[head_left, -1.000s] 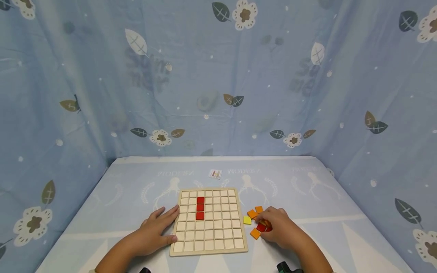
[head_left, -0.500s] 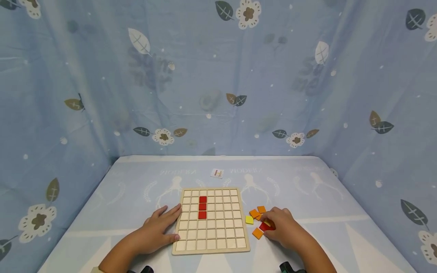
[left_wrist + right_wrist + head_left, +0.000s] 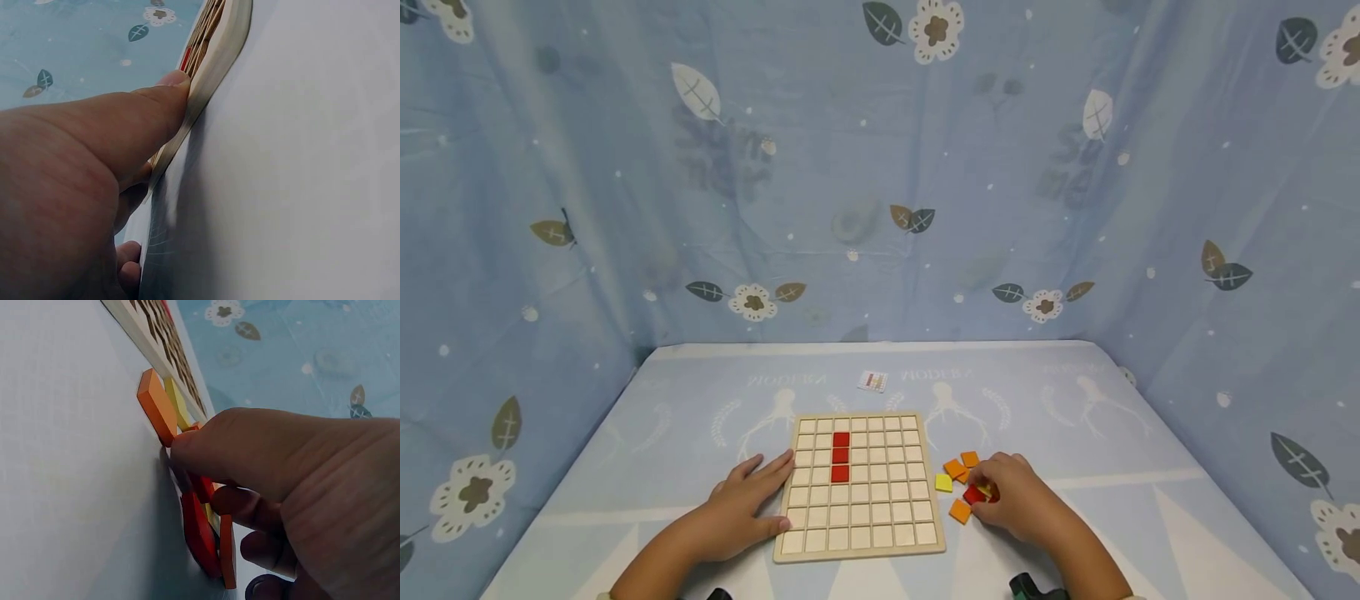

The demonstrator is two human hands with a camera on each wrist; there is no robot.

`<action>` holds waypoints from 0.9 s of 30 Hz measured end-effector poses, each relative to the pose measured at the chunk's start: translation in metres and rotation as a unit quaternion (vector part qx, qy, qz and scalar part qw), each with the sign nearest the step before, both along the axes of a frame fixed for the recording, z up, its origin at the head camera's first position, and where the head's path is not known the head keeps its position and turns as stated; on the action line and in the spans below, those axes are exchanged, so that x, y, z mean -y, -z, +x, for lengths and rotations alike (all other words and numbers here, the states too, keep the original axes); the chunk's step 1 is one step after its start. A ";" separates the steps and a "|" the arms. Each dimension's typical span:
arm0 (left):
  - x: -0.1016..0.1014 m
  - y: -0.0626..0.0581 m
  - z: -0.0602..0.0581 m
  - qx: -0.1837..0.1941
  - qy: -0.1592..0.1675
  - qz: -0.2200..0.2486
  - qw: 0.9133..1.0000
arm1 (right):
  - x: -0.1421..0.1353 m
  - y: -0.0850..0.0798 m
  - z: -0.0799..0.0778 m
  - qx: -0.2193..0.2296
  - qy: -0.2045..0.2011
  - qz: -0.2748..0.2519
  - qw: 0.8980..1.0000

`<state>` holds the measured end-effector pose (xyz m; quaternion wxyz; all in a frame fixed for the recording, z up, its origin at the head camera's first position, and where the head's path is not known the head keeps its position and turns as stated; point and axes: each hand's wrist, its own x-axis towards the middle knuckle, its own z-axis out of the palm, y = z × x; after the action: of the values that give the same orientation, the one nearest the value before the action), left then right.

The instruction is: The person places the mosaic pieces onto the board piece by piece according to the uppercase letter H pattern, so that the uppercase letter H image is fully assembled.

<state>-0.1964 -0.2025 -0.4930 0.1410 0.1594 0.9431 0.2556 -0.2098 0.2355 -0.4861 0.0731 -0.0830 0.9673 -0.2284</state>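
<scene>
The right hand (image 3: 1015, 497), hold unclear, curls over red square tiles (image 3: 973, 495) right of the pale wooden grid board (image 3: 880, 515). The left hand (image 3: 739, 510), fingers straight, touches the board's left edge.

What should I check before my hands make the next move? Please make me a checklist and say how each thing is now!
1. Left hand touching the left edge of the pale wooden grid board: ok.
2. Three square red tiles lined up in one column on the board: ok.
3. Right hand at the loose square tiles beside the board: ok.
4. Loose square red tile firmly pinched: cannot tell, fingers hide part of it.
5. Loose tiles sorted by colour: not ok, red, orange and yellow lie mixed together.
6. Small white printed card readable: not ok, its print is too small here.
</scene>
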 end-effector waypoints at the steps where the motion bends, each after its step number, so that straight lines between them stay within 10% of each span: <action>1: 0.000 0.000 0.000 0.000 -0.001 0.000 1.000 | 0.000 0.000 -0.001 0.003 0.004 -0.005 1.000; 27: -0.001 -0.002 0.001 0.005 -0.011 0.009 1.000 | 0.071 -0.015 -0.004 -0.063 -0.095 -0.134 0.984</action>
<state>-0.1954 -0.2012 -0.4906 0.1420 0.1492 0.9415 0.2667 -0.2141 0.1648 -0.4710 0.0219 -0.1981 0.9181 -0.3425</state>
